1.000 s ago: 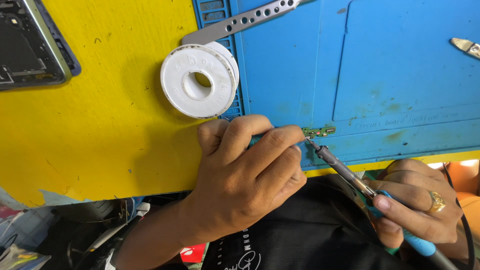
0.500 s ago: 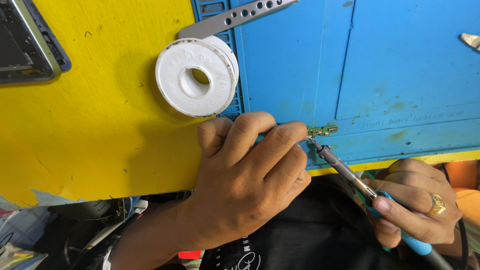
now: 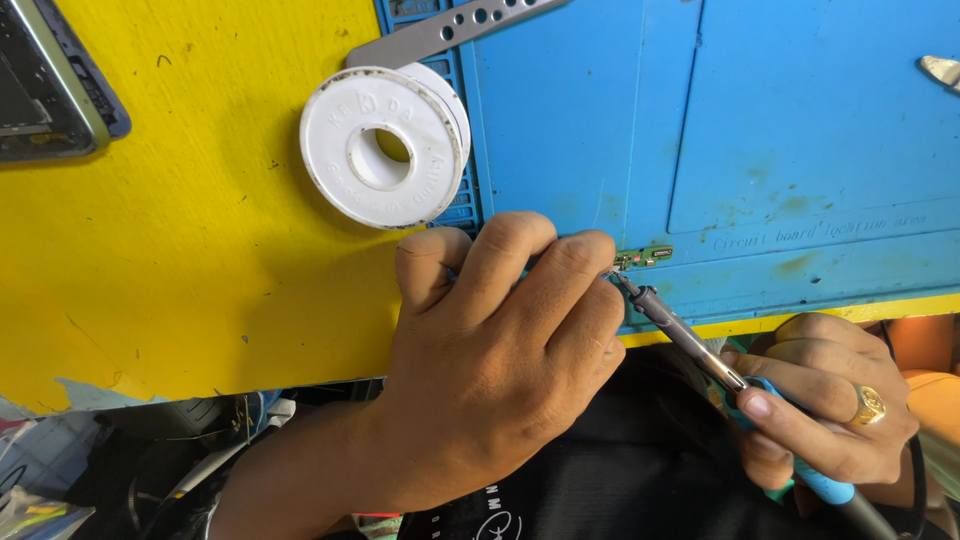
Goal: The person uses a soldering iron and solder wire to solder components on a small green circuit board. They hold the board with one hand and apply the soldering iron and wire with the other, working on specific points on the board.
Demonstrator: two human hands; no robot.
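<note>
My left hand (image 3: 500,350) rests on the front edge of the blue work mat (image 3: 800,150), fingers bunched together. Its fingertips pin the left end of a small green circuit board (image 3: 648,257); anything else inside the fingers is hidden. My right hand (image 3: 825,400), with a gold ring, grips the blue handle of a soldering iron (image 3: 680,325). The iron's metal tip touches the board's left end, right beside my left index finger.
A white solder spool (image 3: 380,145) lies just beyond my left hand, half on the yellow tabletop (image 3: 200,250). A grey perforated metal strip (image 3: 450,30) lies at the top, an opened phone (image 3: 45,85) at top left, and a metal tool tip (image 3: 940,70) at the right edge.
Both hands hold almost the same pose, with the iron's tip staying at the board. The view has drifted slightly, so the spool and phone sit a little further left.
</note>
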